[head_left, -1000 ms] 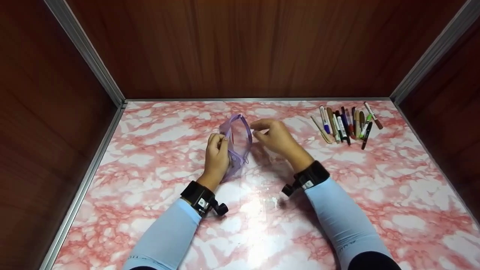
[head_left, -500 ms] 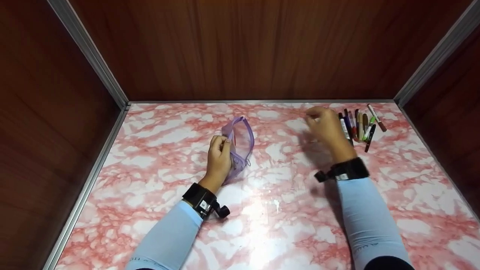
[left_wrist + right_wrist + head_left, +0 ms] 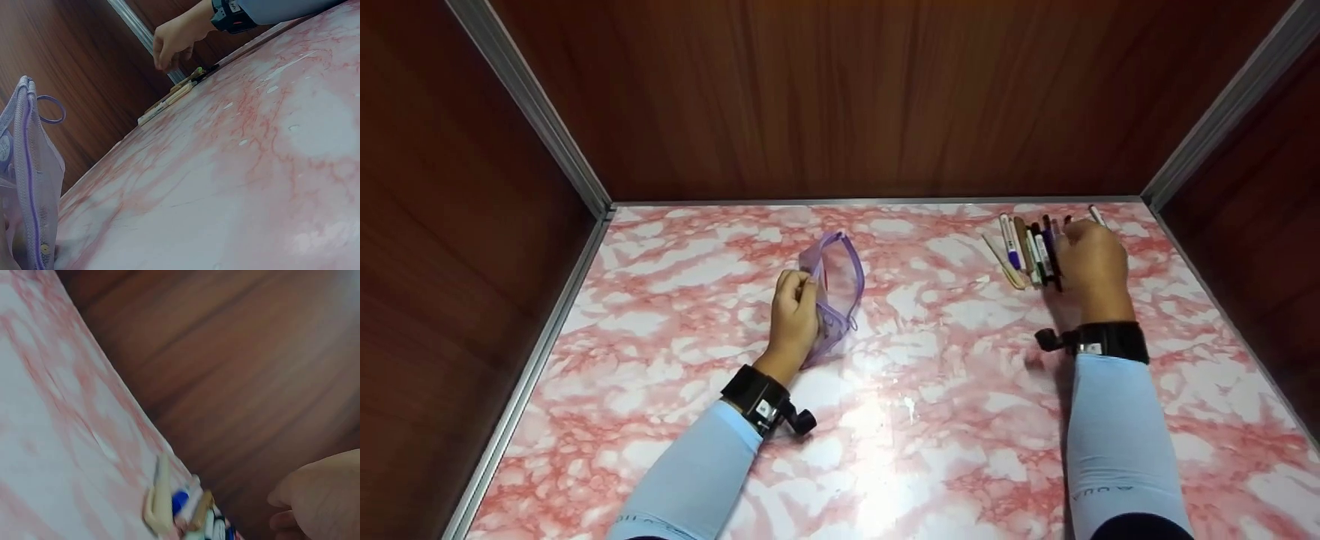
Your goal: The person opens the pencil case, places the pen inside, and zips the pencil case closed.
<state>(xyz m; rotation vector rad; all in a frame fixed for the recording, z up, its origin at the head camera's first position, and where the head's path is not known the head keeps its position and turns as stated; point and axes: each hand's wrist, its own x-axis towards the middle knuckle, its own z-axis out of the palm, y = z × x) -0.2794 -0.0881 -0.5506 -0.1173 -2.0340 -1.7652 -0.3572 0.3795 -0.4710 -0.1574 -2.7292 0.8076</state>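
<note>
My left hand (image 3: 795, 311) grips the near side of a purple see-through zip pencil pouch (image 3: 832, 334), whose mouth gapes toward the right. A small ring hangs from its zipper in the left wrist view, where the pouch (image 3: 42, 169) fills the left edge. Something red shows faintly inside. At the right, my right hand (image 3: 1095, 262) is over a row of pens and markers, covering several of them. From the left wrist view that hand (image 3: 183, 36) hovers above the pens with fingers loosely bent downward, and no pen is visible in it.
Left of the right hand lie a cream pen (image 3: 1003, 261), a white marker with a blue end (image 3: 1010, 244) and several others. The marbled table (image 3: 930, 352) ends at a brown wood-grain wall (image 3: 840, 105) behind, with metal-edged side panels.
The right hand has left the pouch's mouth and travelled right, passing over the left pens to the right part of the row. My left hand and the pouch stay nearly in place.
</note>
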